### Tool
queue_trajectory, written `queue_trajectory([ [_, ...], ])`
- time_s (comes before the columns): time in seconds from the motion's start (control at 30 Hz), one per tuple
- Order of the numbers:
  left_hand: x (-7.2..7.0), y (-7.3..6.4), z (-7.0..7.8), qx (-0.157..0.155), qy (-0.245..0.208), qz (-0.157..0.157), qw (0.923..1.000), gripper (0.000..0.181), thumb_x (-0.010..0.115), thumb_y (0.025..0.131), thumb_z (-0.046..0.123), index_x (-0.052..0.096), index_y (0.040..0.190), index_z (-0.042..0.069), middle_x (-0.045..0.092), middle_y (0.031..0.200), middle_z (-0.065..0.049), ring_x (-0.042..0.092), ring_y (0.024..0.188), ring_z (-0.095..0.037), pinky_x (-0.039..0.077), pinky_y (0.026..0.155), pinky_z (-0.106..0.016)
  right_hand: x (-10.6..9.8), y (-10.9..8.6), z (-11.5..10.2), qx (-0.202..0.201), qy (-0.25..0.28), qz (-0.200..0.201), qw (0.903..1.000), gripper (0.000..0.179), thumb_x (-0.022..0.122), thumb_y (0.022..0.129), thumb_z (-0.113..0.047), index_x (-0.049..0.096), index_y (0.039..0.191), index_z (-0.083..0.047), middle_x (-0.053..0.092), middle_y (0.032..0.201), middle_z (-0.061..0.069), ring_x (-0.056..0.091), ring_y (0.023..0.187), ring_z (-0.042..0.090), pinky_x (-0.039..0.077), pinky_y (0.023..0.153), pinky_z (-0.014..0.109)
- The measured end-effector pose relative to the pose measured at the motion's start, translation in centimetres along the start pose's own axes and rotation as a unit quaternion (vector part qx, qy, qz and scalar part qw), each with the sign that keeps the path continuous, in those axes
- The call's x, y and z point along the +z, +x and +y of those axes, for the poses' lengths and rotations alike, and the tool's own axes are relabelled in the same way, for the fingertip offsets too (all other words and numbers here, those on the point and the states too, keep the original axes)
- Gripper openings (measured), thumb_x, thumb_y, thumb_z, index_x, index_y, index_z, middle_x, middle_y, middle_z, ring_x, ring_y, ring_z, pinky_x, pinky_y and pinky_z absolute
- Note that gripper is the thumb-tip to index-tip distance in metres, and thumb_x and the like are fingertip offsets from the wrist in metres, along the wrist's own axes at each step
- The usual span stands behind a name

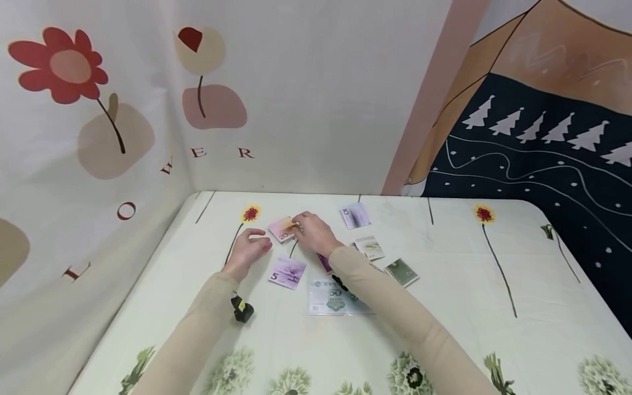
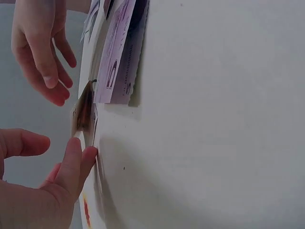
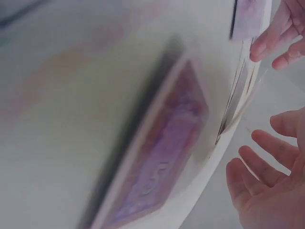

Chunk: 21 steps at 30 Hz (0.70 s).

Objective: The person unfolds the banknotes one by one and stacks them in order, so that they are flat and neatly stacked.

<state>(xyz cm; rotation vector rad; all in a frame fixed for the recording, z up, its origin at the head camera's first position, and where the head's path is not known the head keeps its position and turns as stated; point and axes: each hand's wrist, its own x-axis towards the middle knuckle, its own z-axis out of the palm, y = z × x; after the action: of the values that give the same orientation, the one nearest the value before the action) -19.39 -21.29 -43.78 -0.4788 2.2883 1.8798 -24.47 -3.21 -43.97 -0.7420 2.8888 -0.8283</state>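
A folded pinkish banknote (image 1: 281, 230) marked 20 lies on the table between both hands, one flap lifting in the left wrist view. My left hand (image 1: 247, 251) is at its near left side, thumb spread apart and fingertips (image 2: 89, 155) right at its edge. Over its right side is my right hand (image 1: 316, 232), fingers loosely bent; the right wrist view shows that palm (image 3: 271, 186) holding nothing. A purple banknote (image 1: 288, 272) marked 5 lies just nearer. Partly hidden under the right wrist is a magenta banknote (image 1: 324, 263).
Behind the right hand lies a purple banknote (image 1: 355, 215) marked 10. To the right are a pale banknote (image 1: 369, 248) and a green one (image 1: 402, 272). A flat teal banknote (image 1: 326, 299) is partly covered by the right forearm. The tablecloth (image 1: 459, 285) has printed flowers.
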Motion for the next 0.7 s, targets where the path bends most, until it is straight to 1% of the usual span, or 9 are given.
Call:
queue_trajectory([
  [0.07, 0.1, 0.1, 0.0, -0.003, -0.007, 0.002, 1.0000, 0.039, 0.055, 0.093, 0.000, 0.042, 0.129, -0.009, 0.057, 0.119, -0.029, 0.062, 0.093, -0.019, 0.050, 0.090, -0.027, 0.1, 0.4, 0.0, 0.005, 0.011, -0.008, 0.9999, 0.030, 0.057, 0.098, -0.015, 0.062, 0.126, -0.005, 0.057, 0.130, 0.010, 0.052, 0.121, 0.023, 0.042, 0.102, 0.034],
  [0.23, 0.4, 0.4, 0.0, -0.014, -0.035, 0.001, 0.9993, 0.040, 0.054, 0.093, -0.001, 0.041, 0.129, -0.010, 0.055, 0.120, -0.030, 0.061, 0.099, -0.023, 0.049, 0.093, -0.029, 0.8, 1.0, 0.5, 0.035, 0.066, -0.030, 0.9967, 0.033, 0.056, 0.099, -0.017, 0.060, 0.129, -0.005, 0.058, 0.130, 0.010, 0.050, 0.124, 0.024, 0.038, 0.106, 0.036],
  [0.3, 0.4, 0.5, 0.0, -0.018, -0.041, 0.000, 0.9990, 0.041, 0.054, 0.094, -0.001, 0.040, 0.131, -0.009, 0.054, 0.122, -0.030, 0.060, 0.102, -0.024, 0.048, 0.094, -0.029, 1.0, 1.1, 0.7, 0.046, 0.075, -0.032, 0.9956, 0.033, 0.056, 0.099, -0.018, 0.061, 0.129, -0.006, 0.059, 0.130, 0.010, 0.050, 0.124, 0.024, 0.038, 0.106, 0.039],
  [0.4, 0.5, 0.6, 0.1, -0.019, -0.040, -0.005, 0.9990, 0.043, 0.055, 0.094, 0.001, 0.039, 0.132, -0.008, 0.053, 0.125, -0.030, 0.060, 0.104, -0.024, 0.047, 0.095, -0.029, 1.3, 1.1, 0.9, 0.056, 0.068, -0.031, 0.9957, 0.033, 0.057, 0.098, -0.021, 0.062, 0.128, -0.008, 0.057, 0.131, 0.009, 0.049, 0.124, 0.026, 0.037, 0.105, 0.044],
  [0.53, 0.7, 0.6, 0.2, -0.010, -0.019, -0.002, 0.9998, 0.044, 0.057, 0.092, 0.003, 0.041, 0.131, -0.007, 0.055, 0.123, -0.028, 0.059, 0.099, -0.023, 0.048, 0.092, -0.029, 1.6, 1.1, 0.8, 0.061, 0.078, -0.028, 0.9947, 0.032, 0.059, 0.097, -0.021, 0.065, 0.125, -0.009, 0.055, 0.131, 0.009, 0.046, 0.124, 0.029, 0.036, 0.101, 0.050],
  [0.63, 0.8, 0.6, 0.3, -0.007, -0.021, 0.005, 0.9998, 0.044, 0.056, 0.089, 0.001, 0.041, 0.130, -0.007, 0.057, 0.118, -0.027, 0.059, 0.095, -0.021, 0.048, 0.090, -0.030, 1.8, 1.2, 0.8, 0.065, 0.096, -0.024, 0.9929, 0.032, 0.060, 0.096, -0.019, 0.065, 0.125, -0.009, 0.054, 0.131, 0.009, 0.045, 0.125, 0.029, 0.035, 0.100, 0.050],
  [0.7, 0.9, 0.7, 0.2, -0.010, -0.042, 0.008, 0.9990, 0.045, 0.055, 0.088, -0.002, 0.040, 0.130, -0.009, 0.058, 0.114, -0.026, 0.059, 0.093, -0.020, 0.048, 0.091, -0.030, 1.9, 1.2, 0.8, 0.068, 0.107, -0.023, 0.9917, 0.032, 0.060, 0.095, -0.018, 0.065, 0.125, -0.008, 0.054, 0.132, 0.008, 0.044, 0.125, 0.029, 0.034, 0.101, 0.050],
])
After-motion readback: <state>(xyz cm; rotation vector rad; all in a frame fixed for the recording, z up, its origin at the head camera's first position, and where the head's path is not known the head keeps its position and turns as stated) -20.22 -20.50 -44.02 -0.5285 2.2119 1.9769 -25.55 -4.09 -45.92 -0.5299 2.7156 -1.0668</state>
